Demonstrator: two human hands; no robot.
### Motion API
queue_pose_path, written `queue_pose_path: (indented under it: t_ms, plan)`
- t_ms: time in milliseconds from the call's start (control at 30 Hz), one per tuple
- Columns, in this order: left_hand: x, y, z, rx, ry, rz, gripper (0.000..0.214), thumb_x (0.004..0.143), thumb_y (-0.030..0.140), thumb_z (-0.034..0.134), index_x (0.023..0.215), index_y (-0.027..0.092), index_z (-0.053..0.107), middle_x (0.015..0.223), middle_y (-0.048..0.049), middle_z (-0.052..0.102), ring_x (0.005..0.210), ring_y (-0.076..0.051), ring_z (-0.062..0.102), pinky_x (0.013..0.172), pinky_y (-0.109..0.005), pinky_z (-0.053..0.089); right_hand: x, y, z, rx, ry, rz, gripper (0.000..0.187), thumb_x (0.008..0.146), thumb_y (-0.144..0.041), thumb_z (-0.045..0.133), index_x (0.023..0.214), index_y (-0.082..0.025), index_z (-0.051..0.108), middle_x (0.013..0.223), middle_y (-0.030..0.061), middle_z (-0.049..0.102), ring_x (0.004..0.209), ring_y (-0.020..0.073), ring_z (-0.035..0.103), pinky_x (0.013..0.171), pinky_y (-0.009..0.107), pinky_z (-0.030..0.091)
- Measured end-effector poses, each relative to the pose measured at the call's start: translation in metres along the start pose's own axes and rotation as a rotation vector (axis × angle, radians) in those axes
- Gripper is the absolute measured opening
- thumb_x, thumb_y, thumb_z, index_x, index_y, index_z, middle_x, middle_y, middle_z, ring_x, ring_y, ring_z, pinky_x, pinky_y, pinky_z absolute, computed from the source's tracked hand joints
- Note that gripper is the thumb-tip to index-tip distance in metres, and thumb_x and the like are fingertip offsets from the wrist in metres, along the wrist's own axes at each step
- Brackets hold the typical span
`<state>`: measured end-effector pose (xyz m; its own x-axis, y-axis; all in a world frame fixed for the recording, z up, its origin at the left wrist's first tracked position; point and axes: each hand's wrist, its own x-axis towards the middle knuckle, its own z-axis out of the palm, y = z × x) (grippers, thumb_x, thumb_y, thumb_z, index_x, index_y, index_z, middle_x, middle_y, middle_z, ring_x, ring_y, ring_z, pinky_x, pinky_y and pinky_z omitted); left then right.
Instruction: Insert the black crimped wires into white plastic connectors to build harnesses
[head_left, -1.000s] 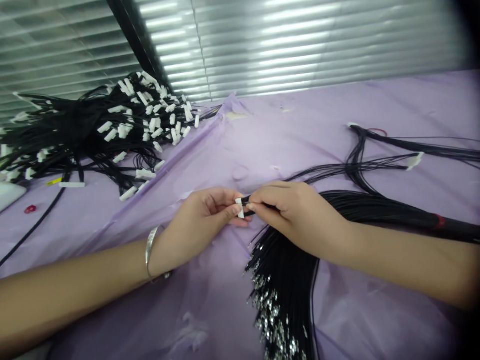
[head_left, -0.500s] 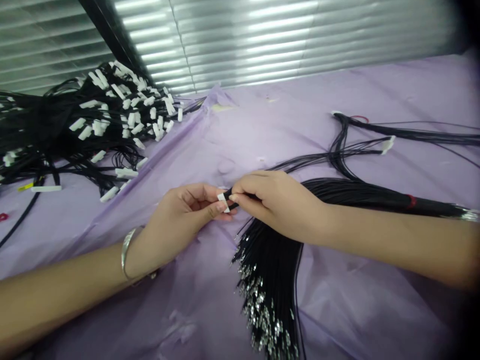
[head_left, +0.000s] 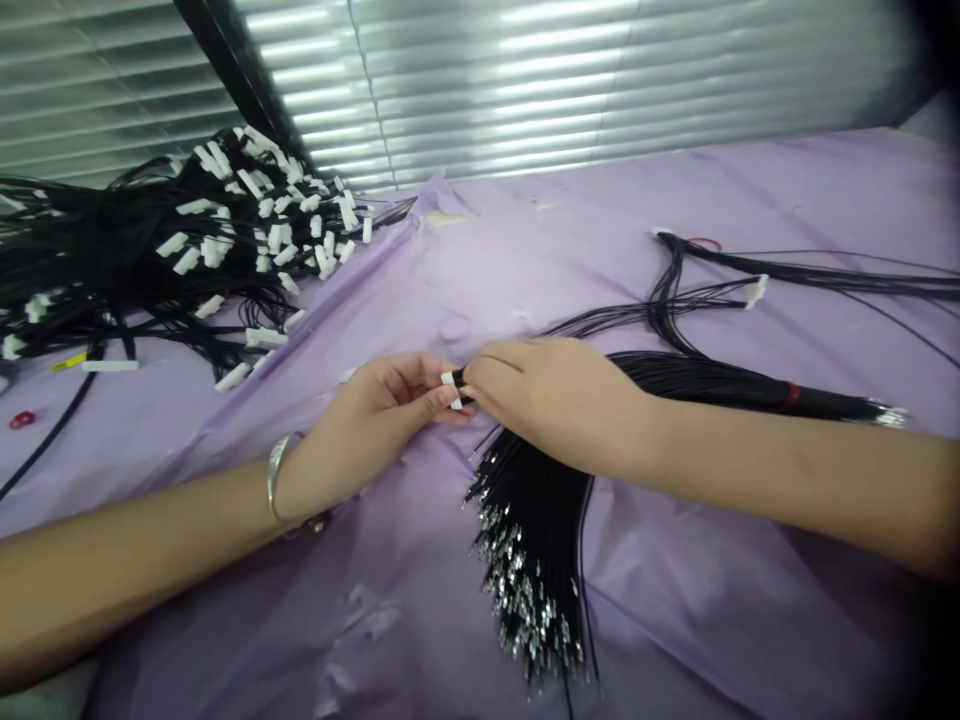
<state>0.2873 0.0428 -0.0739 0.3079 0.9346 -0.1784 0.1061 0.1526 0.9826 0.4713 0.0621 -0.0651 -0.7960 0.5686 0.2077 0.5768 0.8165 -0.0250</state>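
Note:
My left hand [head_left: 382, 415] pinches a small white connector [head_left: 451, 389] between thumb and forefinger at the middle of the table. My right hand [head_left: 551, 395] meets it from the right, fingers closed on thin black wires that run into the connector. Just below my right hand lies a thick bundle of black wires [head_left: 536, 540] with shiny metal terminals fanned out toward me. A silver bracelet [head_left: 276, 475] sits on my left wrist.
A purple plastic sheet [head_left: 525, 260] covers the table. A big heap of black wires with white connectors [head_left: 187, 250] lies at the back left. More wires with one white connector [head_left: 754, 291] lie at the right. Window blinds [head_left: 562, 80] run behind.
Both hands stay pinched together on the connector and wires. The view has shifted slightly, and the hands sit a little higher in it.

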Motion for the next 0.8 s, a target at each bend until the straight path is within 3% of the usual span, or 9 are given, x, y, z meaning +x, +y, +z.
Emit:
queue_pose_path:
  t_ms: [100, 200, 300, 367, 533, 667, 800]
  plan:
    - [0.002, -0.004, -0.002, -0.028, 0.025, 0.028, 0.010, 0.082, 0.025, 0.067, 0.087, 0.016, 0.067, 0.083, -0.0008, 0.068, 0.074, -0.011, 0.065, 0.073, -0.020, 0.055, -0.012, -0.001, -0.016, -0.198, 0.145, -0.070, 0.031, 0.093, -0.012, 0.032, 0.086, -0.013, 0.062, 0.081, 0.0112, 0.060, 0.076, 0.0229, 0.054, 0.064, 0.035, 0.036]
    - [0.005, -0.010, -0.005, -0.115, 0.035, 0.028, 0.013, 0.084, 0.026, 0.065, 0.092, 0.016, 0.067, 0.093, -0.0014, 0.066, 0.082, -0.010, 0.064, 0.082, -0.021, 0.053, -0.021, 0.003, -0.024, -0.203, 0.044, -0.117, 0.024, 0.089, -0.010, 0.039, 0.084, -0.015, 0.062, 0.085, 0.0098, 0.060, 0.075, 0.0236, 0.054, 0.065, 0.036, 0.039]
    - [0.008, -0.012, -0.006, -0.163, 0.056, -0.002, 0.016, 0.084, 0.025, 0.066, 0.095, 0.014, 0.068, 0.099, -0.0036, 0.066, 0.085, -0.011, 0.064, 0.086, -0.022, 0.052, -0.024, 0.010, -0.018, -0.073, -0.144, -0.121, 0.015, 0.087, -0.010, 0.048, 0.083, -0.015, 0.061, 0.087, 0.0077, 0.060, 0.080, 0.0224, 0.055, 0.073, 0.036, 0.042]
    - [0.008, -0.011, -0.005, -0.191, 0.069, -0.007, 0.015, 0.083, 0.022, 0.067, 0.094, 0.012, 0.069, 0.098, -0.0050, 0.067, 0.083, -0.011, 0.064, 0.084, -0.022, 0.053, -0.022, 0.013, -0.011, 0.004, -0.187, -0.096, 0.010, 0.087, -0.011, 0.051, 0.084, -0.014, 0.060, 0.091, 0.0081, 0.059, 0.085, 0.0217, 0.054, 0.078, 0.036, 0.043]
    - [0.009, -0.008, -0.004, -0.223, 0.047, -0.010, 0.011, 0.083, 0.018, 0.066, 0.090, 0.010, 0.071, 0.096, -0.0060, 0.069, 0.083, -0.011, 0.065, 0.083, -0.022, 0.053, -0.019, 0.017, -0.005, 0.200, -0.151, -0.104, 0.009, 0.089, -0.015, 0.050, 0.083, -0.012, 0.056, 0.088, 0.0077, 0.057, 0.082, 0.0176, 0.052, 0.074, 0.031, 0.041]
    - [0.009, -0.009, -0.008, -0.173, 0.012, -0.023, 0.013, 0.083, 0.021, 0.067, 0.091, 0.012, 0.070, 0.097, -0.0048, 0.069, 0.087, -0.012, 0.065, 0.087, -0.022, 0.053, -0.016, 0.017, -0.011, 0.453, -0.151, 0.098, 0.007, 0.089, -0.020, 0.052, 0.086, -0.015, 0.056, 0.075, -0.0006, 0.059, 0.064, 0.0106, 0.051, 0.058, 0.024, 0.036]
    - [0.009, -0.011, -0.011, -0.150, -0.024, -0.018, 0.012, 0.083, 0.024, 0.068, 0.089, 0.014, 0.070, 0.093, -0.0027, 0.070, 0.086, -0.013, 0.067, 0.085, -0.023, 0.054, -0.012, 0.014, -0.011, 0.512, -0.134, 0.046, 0.012, 0.088, -0.016, 0.049, 0.087, -0.015, 0.061, 0.082, 0.0012, 0.062, 0.072, 0.0107, 0.054, 0.067, 0.024, 0.039]
